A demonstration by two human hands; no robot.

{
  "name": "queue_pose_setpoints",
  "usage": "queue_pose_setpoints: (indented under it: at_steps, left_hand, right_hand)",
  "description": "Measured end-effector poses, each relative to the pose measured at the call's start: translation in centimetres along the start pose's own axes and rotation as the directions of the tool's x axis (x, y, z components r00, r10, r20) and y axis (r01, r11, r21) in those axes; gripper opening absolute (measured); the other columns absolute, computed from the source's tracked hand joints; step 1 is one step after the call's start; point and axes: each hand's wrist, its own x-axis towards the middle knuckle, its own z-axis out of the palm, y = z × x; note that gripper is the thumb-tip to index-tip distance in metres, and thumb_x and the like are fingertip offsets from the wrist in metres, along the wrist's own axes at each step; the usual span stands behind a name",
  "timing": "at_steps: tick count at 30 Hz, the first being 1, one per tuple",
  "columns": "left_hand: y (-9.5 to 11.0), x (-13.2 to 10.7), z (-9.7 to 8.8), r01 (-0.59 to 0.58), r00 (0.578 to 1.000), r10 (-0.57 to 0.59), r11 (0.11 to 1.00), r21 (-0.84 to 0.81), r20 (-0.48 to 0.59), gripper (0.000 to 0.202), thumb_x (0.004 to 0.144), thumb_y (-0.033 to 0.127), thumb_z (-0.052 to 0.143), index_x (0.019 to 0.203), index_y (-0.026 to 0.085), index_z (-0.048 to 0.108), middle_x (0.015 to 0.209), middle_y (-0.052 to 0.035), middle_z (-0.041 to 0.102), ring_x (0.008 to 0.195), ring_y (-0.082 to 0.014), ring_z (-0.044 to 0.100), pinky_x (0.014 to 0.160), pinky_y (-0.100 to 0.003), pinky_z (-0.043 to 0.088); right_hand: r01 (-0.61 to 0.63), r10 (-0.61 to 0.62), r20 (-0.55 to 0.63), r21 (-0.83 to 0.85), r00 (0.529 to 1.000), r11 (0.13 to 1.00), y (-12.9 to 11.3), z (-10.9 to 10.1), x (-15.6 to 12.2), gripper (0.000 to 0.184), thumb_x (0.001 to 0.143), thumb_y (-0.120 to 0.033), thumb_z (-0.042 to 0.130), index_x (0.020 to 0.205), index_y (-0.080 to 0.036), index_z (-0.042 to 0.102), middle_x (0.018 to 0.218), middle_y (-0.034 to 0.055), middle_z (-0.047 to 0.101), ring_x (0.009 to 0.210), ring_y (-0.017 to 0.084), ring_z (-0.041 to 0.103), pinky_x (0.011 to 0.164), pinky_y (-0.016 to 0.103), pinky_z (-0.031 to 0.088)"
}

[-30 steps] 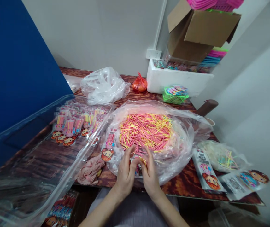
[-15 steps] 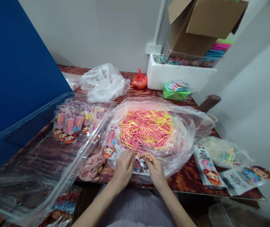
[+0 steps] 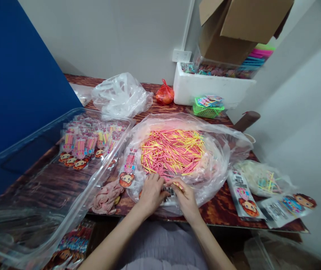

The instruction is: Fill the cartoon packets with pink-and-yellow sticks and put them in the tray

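In front of me a heap of thin pink and yellow sticks (image 3: 173, 152) lies in an open clear plastic bag (image 3: 216, 180). My right hand (image 3: 186, 197) is closed around a small bundle of sticks (image 3: 178, 185), whose ends show above the curled fingers. At the heap's near edge my left hand (image 3: 152, 193) rests palm down, its thumb apart from its fingers; the fingertips are partly hidden. A printed pouch (image 3: 169, 197) lies beneath and between both hands, mostly covered. Another printed pouch (image 3: 127, 172) with a cartoon face is on the bag's left side.
A large clear bin (image 3: 93, 187) at left holds several filled pouches (image 3: 80, 146). A crumpled pink cloth (image 3: 107, 198) lies beside it. More pouches (image 3: 246, 198) are at right. Behind stand a green basket (image 3: 208, 110), a red bag (image 3: 164, 93) and a white foam box (image 3: 211, 88).
My left hand has turned palm down and opened away from the right hand, its fingers moving toward the heap. My right hand keeps its bundle of sticks. The view has shifted slightly.
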Motion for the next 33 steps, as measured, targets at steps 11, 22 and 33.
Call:
queue_pose_setpoints:
  at_steps: [11, 22, 33]
  left_hand:
    - [-0.9, 0.3, -0.9, -0.030, 0.998, 0.021, 0.990, -0.139, -0.067, 0.014, 0.092, 0.016, 0.048, 0.082, 0.019, 0.057, 0.087, -0.0038, 0.056, 0.082, -0.0185, 0.055, 0.071, -0.029, 0.041]
    - [-1.8, 0.6, -2.6, -0.013, 0.991, 0.023, 0.997, 0.078, -0.129, 0.017, 0.091, 0.016, 0.050, 0.078, 0.018, 0.060, 0.080, -0.0059, 0.063, 0.080, -0.0223, 0.058, 0.077, -0.035, 0.041]
    - [-2.4, 0.0, -4.6, 0.047, 0.966, -0.124, 0.947, -0.319, -0.227, 0.027, 0.098, 0.024, 0.038, 0.088, 0.019, 0.062, 0.089, -0.0053, 0.060, 0.085, -0.0186, 0.057, 0.075, -0.030, 0.044]
  right_hand:
    - [-0.004, 0.003, -0.018, -0.030, 1.000, 1.000, -0.6, -0.2, -0.1, 0.020, 0.093, -0.031, 0.054, 0.091, -0.023, 0.072, 0.089, 0.0040, 0.071, 0.088, 0.021, 0.063, 0.082, 0.031, 0.047]
    - [-0.009, 0.008, -0.016, -0.029, 1.000, 1.000, -0.5, -0.3, -0.3, 0.020, 0.093, -0.031, 0.055, 0.093, -0.023, 0.073, 0.088, 0.0033, 0.071, 0.084, 0.020, 0.063, 0.079, 0.030, 0.047]
    - [-0.028, 0.027, -0.017, -0.034, 0.999, 0.999, -0.6, -0.4, -0.4, 0.020, 0.092, -0.032, 0.055, 0.092, -0.023, 0.072, 0.087, 0.0033, 0.071, 0.082, 0.020, 0.064, 0.079, 0.031, 0.048]
